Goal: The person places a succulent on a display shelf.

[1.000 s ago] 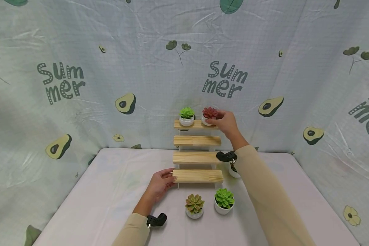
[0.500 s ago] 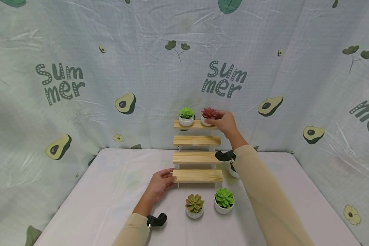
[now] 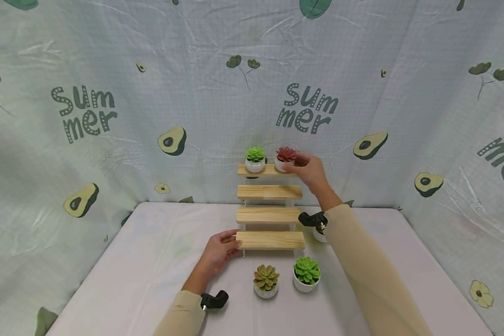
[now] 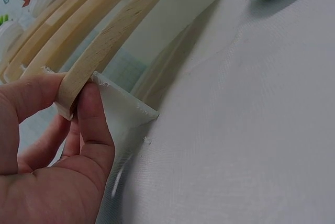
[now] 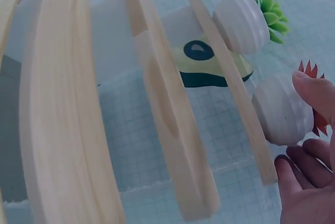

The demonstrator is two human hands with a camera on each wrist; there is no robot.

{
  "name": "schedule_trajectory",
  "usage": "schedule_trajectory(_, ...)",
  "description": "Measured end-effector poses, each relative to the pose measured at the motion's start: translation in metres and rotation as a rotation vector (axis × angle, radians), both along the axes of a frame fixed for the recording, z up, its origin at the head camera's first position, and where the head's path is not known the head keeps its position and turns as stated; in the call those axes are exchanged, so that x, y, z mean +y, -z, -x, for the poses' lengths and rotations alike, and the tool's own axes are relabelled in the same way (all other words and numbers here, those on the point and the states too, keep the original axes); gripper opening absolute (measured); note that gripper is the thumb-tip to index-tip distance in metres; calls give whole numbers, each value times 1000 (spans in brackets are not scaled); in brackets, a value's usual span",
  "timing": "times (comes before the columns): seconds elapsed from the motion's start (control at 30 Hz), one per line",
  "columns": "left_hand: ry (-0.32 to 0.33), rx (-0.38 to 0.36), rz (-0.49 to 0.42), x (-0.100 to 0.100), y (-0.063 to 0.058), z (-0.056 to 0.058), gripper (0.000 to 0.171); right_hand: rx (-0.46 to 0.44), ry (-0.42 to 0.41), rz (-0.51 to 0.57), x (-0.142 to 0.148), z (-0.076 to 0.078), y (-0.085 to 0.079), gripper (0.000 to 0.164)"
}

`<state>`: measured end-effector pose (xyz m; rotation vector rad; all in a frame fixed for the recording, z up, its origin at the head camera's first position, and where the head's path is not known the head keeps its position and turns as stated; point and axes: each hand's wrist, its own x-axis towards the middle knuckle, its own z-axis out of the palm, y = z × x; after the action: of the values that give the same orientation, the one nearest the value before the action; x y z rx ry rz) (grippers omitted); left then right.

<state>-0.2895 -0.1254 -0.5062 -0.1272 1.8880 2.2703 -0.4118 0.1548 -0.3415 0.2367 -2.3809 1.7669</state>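
A wooden stand with several stepped planks (image 3: 269, 215) rises at the middle of the table. My left hand (image 3: 220, 251) pinches the left end of its lowest plank (image 4: 97, 51), thumb on one face and fingers on the other. On the top plank (image 5: 238, 88), a red succulent in a white pot (image 3: 285, 159) stands at the right, upright in the head view. My right hand (image 3: 310, 170) holds this pot, its thumb (image 5: 314, 90) against the side near the leaves and the other fingers curled beyond. A bright green potted succulent (image 3: 255, 159) sits to its left.
In front of the stand are a brownish-green potted succulent (image 3: 266, 281) and a green one (image 3: 306, 274). Another white pot (image 3: 320, 235) is partly hidden behind the right forearm. Printed cloth (image 3: 210, 116) hangs close behind the stand.
My right hand and wrist have shifted slightly right and down, the thumb still at the red succulent's pot. The left hand and the stand have stayed in place.
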Motion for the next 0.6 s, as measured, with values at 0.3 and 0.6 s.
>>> schedule_trajectory(0.3,-15,-3,11,-2,-1,0,47,-15,-2,-8,13,-18,9,75)
schedule_trajectory(0.6,-20,-7,3,-2,0,0,46,-3,0,-15,35,-40,28,71)
